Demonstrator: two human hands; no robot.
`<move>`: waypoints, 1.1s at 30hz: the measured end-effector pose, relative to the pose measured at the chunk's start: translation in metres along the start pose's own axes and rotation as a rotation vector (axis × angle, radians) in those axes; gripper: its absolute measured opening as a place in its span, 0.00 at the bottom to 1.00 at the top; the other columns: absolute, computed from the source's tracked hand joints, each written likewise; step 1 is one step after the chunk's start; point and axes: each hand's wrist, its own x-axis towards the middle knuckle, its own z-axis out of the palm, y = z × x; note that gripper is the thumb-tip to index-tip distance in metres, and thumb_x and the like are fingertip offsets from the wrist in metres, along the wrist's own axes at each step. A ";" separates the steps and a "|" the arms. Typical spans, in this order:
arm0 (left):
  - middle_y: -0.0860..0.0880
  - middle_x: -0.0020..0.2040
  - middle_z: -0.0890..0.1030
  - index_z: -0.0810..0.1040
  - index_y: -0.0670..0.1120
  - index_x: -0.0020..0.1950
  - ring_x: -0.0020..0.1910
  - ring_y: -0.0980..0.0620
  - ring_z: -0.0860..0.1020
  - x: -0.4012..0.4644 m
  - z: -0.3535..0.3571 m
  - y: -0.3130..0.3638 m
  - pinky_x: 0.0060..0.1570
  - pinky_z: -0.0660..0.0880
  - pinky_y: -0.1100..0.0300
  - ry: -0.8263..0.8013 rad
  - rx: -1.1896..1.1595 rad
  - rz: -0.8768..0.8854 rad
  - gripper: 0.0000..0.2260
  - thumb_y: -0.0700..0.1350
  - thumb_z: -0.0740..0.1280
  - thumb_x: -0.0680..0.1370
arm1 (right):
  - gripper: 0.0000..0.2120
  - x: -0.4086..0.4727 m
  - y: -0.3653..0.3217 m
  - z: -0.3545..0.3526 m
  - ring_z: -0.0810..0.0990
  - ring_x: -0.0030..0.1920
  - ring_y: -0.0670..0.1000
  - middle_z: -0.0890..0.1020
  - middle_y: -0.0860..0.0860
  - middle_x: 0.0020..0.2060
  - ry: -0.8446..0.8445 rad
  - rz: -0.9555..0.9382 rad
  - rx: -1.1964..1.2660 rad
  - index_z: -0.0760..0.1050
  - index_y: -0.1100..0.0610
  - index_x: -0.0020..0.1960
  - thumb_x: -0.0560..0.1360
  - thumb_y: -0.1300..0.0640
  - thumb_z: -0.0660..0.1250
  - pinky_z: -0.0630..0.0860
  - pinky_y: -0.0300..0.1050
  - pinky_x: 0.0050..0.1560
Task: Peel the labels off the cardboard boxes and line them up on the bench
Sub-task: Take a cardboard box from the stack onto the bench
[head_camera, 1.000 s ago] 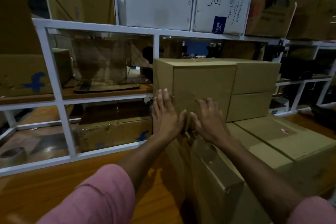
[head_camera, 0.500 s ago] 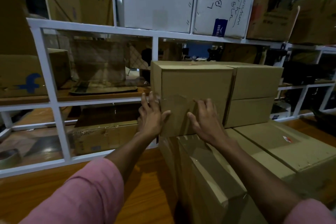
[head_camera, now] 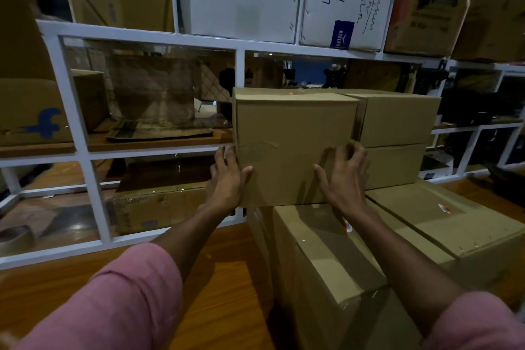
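Two hands frame the top box (head_camera: 295, 145), which sits on the long carton (head_camera: 326, 258) beneath it. The left hand (head_camera: 227, 179) clasps the box's left front corner, thumb on the front face and fingers round the side. The right hand (head_camera: 343, 176) rests on the box's right front edge, fingers curled at the seam beside the neighbouring box (head_camera: 397, 119). A taped patch (head_camera: 258, 148) marks the box's front face; whether a label remains there I cannot tell. Best practice, I judge: steady the box with the left hand, pick up a corner with a fingernail, then peel slowly and flat.
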 end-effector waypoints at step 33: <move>0.38 0.77 0.62 0.50 0.42 0.82 0.74 0.37 0.59 -0.172 -0.189 -0.104 0.70 0.62 0.40 0.468 0.012 -0.232 0.45 0.53 0.75 0.76 | 0.30 -0.145 -0.219 0.032 0.73 0.57 0.54 0.64 0.56 0.64 -0.084 -0.131 0.311 0.68 0.50 0.60 0.67 0.49 0.82 0.81 0.52 0.53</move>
